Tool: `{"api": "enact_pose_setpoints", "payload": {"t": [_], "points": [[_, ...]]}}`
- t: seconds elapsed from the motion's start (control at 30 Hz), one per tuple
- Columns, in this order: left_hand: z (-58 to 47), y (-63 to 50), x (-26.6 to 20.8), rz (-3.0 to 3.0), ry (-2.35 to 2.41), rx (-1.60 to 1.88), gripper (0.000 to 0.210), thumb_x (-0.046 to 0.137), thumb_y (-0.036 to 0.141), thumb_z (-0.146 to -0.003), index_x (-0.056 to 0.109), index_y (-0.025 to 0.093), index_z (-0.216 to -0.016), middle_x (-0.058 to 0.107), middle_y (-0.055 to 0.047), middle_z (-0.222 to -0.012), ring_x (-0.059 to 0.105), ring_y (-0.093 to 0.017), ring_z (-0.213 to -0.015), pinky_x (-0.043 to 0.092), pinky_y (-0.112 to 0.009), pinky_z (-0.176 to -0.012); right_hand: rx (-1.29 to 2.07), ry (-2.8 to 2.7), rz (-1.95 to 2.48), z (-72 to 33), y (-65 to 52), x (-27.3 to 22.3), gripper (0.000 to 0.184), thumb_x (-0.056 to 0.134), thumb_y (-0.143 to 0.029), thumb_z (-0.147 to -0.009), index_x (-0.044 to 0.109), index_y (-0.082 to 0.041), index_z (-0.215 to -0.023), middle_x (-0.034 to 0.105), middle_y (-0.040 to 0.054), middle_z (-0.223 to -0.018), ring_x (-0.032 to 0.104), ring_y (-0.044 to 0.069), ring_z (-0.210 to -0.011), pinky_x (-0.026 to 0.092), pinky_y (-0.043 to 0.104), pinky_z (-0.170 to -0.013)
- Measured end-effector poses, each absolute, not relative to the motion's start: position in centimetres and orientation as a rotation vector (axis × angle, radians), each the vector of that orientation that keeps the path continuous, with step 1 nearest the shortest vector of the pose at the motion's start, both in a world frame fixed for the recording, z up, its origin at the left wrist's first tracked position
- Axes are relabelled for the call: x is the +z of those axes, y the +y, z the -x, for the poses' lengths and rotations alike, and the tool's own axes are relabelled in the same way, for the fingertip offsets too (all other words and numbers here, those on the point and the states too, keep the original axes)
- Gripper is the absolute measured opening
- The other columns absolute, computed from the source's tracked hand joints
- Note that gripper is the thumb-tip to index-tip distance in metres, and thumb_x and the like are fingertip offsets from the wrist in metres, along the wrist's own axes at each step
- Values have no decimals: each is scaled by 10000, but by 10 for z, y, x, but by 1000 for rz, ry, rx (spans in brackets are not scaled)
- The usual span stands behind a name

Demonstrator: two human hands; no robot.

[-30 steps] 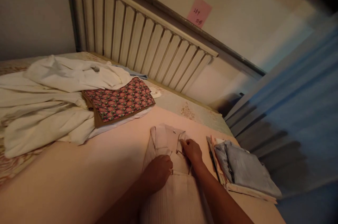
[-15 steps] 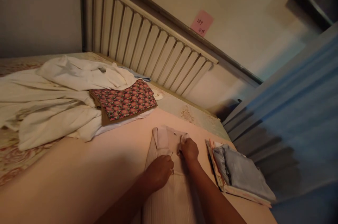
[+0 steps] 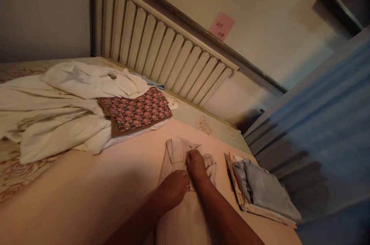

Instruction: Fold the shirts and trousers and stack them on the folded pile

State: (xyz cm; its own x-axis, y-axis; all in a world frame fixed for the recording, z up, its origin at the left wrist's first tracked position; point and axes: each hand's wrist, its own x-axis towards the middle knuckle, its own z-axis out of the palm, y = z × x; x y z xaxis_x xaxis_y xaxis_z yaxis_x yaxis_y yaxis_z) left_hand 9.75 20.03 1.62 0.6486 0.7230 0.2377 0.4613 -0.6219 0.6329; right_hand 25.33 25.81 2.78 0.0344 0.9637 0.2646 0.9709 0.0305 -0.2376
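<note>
A pale, finely striped shirt lies lengthwise in front of me on the pink sheet, its sides partly folded in. My left hand is closed on the cloth near the middle of its upper part, the fingertips pinched and partly hidden. Just above and right of it, my right hand is closed on the cloth too, close to the left fingertips. A flat folded flap shows at the shirt's upper left. Beside my right wrist a loose, bunched part of the fabric sticks out to the right.
To the right lies a stack of folded clothes, a grey-blue one on top. White crumpled cloth and a red patterned folded piece lie on the left. A radiator runs along the wall behind; a blue curtain hangs at right.
My right hand has moved left from the shirt's upper right edge to its middle, beside my left hand. The bunched fabric at the right has come into view. The left hand stays put.
</note>
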Motion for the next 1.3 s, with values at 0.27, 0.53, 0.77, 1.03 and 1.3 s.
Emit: {"api": "enact_pose_setpoints", "payload": {"t": [0.27,0.53,0.77,1.03,1.3], "points": [[-96,198,19,-2366,893,687,148,434,126,-856,559,204,-845,602,-36,-956,542,-187,-908,442,-319,-845,316,-1794,1837,-266,247,31,309,392,-293,-866,673,-178,-925,707,48,-907,624,173,-838,448,244,-782],[-109,207,18,-2527,861,754,452,529,260,-887,441,212,-1328,408,-65,-1477,289,-225,-1386,216,-406,-1138,614,-1648,1687,-279,232,35,349,373,-373,-879,663,-181,-897,704,68,-922,632,179,-853,478,265,-790],[-113,210,0,-2574,932,672,487,541,441,-897,478,208,-1320,459,-82,-1449,333,-246,-1374,201,-436,-1147,735,-1631,1795,-309,265,47,276,517,-366,-738,688,-190,-864,704,32,-789,634,172,-728,481,258,-680],[-113,210,5,-2549,952,689,472,578,418,-875,493,214,-1291,494,-65,-1416,374,-237,-1340,225,-418,-1142,746,-1463,1982,-374,335,56,143,565,-310,-639,579,-180,-581,532,-21,-507,490,122,-512,350,225,-521],[-114,210,10,-2523,962,674,427,557,377,-880,505,220,-1273,512,-61,-1394,402,-240,-1312,241,-423,-1130,1225,-1471,1838,-378,340,49,321,623,-480,-617,519,-182,-562,465,-52,-479,363,79,-446,300,219,-458]]}}
